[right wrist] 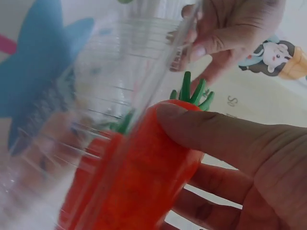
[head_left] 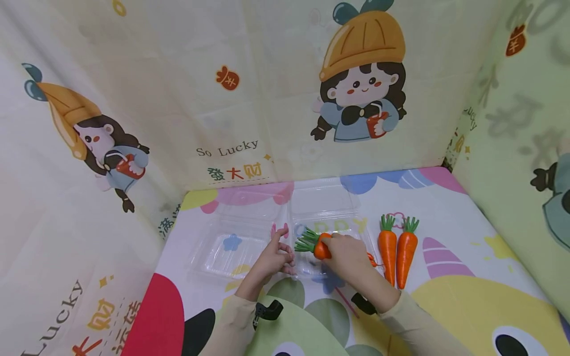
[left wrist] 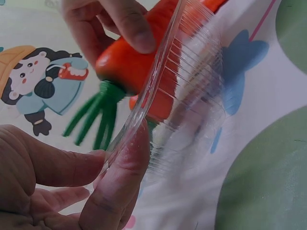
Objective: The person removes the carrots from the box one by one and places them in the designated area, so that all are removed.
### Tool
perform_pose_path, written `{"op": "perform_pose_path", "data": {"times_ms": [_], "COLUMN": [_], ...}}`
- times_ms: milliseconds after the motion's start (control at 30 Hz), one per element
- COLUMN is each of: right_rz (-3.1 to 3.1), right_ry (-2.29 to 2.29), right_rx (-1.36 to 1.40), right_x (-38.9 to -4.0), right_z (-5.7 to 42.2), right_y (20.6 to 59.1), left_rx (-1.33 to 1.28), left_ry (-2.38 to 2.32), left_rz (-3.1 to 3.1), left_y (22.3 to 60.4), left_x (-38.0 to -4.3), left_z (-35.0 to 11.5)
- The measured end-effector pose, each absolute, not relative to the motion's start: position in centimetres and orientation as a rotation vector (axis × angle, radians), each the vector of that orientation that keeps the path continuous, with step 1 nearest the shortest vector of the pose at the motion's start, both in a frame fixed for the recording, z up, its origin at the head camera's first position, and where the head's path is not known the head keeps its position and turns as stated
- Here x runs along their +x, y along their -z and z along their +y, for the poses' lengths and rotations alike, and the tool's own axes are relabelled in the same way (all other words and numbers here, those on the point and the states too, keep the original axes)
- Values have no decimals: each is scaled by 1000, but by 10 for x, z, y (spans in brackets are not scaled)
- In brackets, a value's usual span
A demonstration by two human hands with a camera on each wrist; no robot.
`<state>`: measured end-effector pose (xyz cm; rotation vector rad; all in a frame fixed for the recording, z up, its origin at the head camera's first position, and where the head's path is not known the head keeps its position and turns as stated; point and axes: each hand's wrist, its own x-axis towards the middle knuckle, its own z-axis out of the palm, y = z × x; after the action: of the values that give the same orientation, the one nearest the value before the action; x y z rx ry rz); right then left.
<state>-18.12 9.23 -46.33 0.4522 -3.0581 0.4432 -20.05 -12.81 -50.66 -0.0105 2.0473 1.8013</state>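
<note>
My right hand [head_left: 349,254] grips an orange carrot [head_left: 322,246] by its thick end, with the green leafy top pointing left. The carrot is over a clear plastic box [head_left: 307,272], beside its rim in both wrist views. My left hand [head_left: 272,257] pinches the near rim of this box [left wrist: 144,96] between thumb and finger. In the right wrist view, the left hand [right wrist: 230,38] is at the far end of the rim, past the carrot [right wrist: 153,163]. More orange and green shows through the ribbed clear wall.
Two more carrots [head_left: 388,249] [head_left: 407,252] lie side by side to the right of the box, tops pointing away. A second clear plastic box [head_left: 213,254] stands on the left. Clear lids [head_left: 324,198] lie folded back toward the printed cloth wall [head_left: 276,109]. A patterned cloth [head_left: 450,247] covers the table.
</note>
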Motion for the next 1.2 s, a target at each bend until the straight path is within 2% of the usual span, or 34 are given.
{"op": "perform_pose_path", "data": {"times_ms": [567, 1000, 1200], "right_rz": [-2881, -2789, -2654], "right_ry": [-813, -1748, -2169], "right_rx": [343, 101, -29], "right_x": [-194, -216, -214], "right_z": [106, 135, 139], "right_y": [436, 446, 452], "left_rx": [-7, 1, -8], "left_ry": [-1776, -1793, -1787], "left_rz": [2072, 2067, 2075], "left_y": [504, 504, 504], "left_x": [-199, -200, -198], "left_z": [-128, -128, -128]}}
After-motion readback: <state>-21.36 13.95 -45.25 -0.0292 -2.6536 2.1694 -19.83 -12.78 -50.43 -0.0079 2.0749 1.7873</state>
